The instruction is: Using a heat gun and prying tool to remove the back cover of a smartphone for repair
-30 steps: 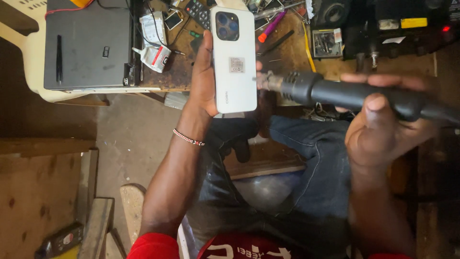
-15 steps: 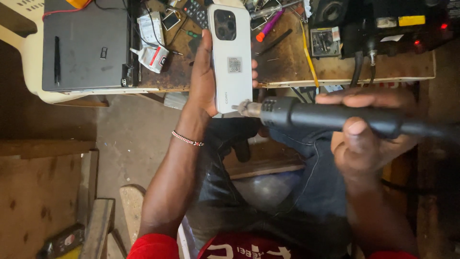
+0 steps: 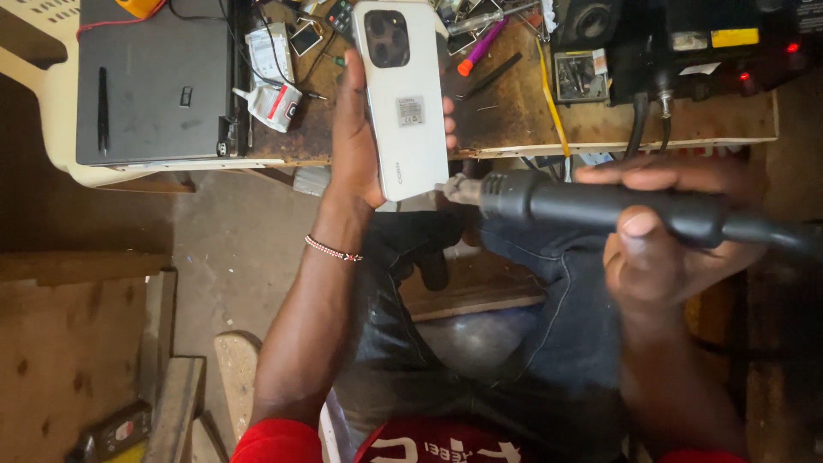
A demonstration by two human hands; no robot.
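My left hand [image 3: 356, 141] grips a white smartphone [image 3: 403, 94] upright, its back and camera block facing me, above the edge of the wooden workbench [image 3: 514, 129]. My right hand [image 3: 664, 236] is closed around a black hot-air wand [image 3: 600, 206] held level. The wand's metal nozzle points left and sits right at the phone's lower right corner. A beaded bracelet [image 3: 333, 249] circles my left wrist. My legs in dark jeans are below.
A closed dark laptop [image 3: 150, 81] lies on a pale chair at left. The bench holds small parts, a pink-and-orange pen tool [image 3: 480, 39], a yellow strip, and black equipment with cables [image 3: 686, 43] at right. Wooden planks [image 3: 77, 343] lie on the floor at left.
The wand's nozzle has moved left and slightly down along the phone's lower right edge to its bottom corner. The phone stays held in place.
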